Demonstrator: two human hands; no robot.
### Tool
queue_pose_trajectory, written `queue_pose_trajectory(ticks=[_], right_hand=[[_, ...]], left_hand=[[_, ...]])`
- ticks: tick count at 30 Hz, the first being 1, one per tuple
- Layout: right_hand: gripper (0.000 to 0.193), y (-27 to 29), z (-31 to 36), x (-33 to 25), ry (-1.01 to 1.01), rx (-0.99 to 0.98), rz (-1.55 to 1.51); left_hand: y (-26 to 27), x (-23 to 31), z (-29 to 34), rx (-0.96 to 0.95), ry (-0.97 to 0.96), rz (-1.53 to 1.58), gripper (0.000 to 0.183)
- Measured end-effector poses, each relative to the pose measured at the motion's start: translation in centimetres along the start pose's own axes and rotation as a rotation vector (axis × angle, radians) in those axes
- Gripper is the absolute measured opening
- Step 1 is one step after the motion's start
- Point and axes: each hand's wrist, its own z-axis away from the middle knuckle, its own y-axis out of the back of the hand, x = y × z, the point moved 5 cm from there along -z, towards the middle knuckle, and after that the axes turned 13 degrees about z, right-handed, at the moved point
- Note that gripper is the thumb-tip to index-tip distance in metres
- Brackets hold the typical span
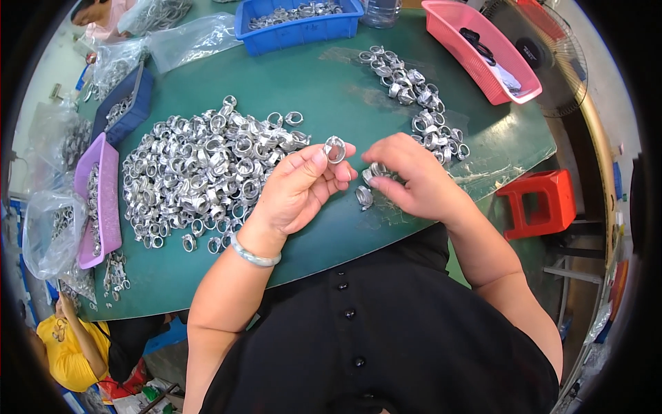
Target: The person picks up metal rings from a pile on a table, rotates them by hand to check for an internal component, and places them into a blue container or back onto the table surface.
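Observation:
My left hand [300, 181], with a pale bangle at its wrist, pinches a silver metal ring [335, 150] between thumb and fingertips, raised above the green table. Close to its right, my right hand [412, 176] is curled, slightly blurred, around a few more silver rings [374, 172] between thumb and fingers. Just below these, a loose ring [364, 198] rests on the table. A large heap of similar rings [200, 172] spreads to the left of my left hand. Beyond my right hand, a curved band of rings [429, 121] runs toward the back.
On the green table [303, 83] stand a blue bin [300, 34] of rings, a pink basket [483, 62], and purple [103, 200] and dark blue trays [124, 103]. Plastic bags [55, 231] crowd the left. A red stool [541, 203] and fan [541, 52] are right; two people sit left.

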Motion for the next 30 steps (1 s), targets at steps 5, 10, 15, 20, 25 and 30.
queue_pose_trajectory(ticks=[5, 10, 15, 20, 25, 30], right_hand=[[0.032, -1.1, 0.6, -0.3, 0.057, -0.139, 0.164], [0.031, -1.1, 0.5, -0.2, 0.058, -0.146, 0.189], [0.031, -1.2, 0.6, 0.0, 0.043, -0.131, 0.168], [0.023, -1.2, 0.4, 0.0, 0.012, -0.141, 0.140], [0.023, -1.2, 0.4, 0.1, 0.008, -0.136, 0.137], [0.027, -1.5, 0.6, 0.3, 0.020, -0.121, 0.158]], left_hand=[[0.0, 0.0, 0.0, -0.082, 0.043, 0.124, 0.037], [0.0, -0.1, 0.1, -0.123, 0.047, 0.138, 0.036], [-0.4, -0.1, 0.2, -0.208, 0.041, 0.115, 0.037], [-0.5, 0.0, 0.1, -0.270, 0.023, 0.094, 0.038], [-0.8, 0.0, 0.2, -0.250, 0.019, 0.089, 0.040], [-0.9, 0.2, 0.1, -0.122, 0.027, 0.077, 0.041]])
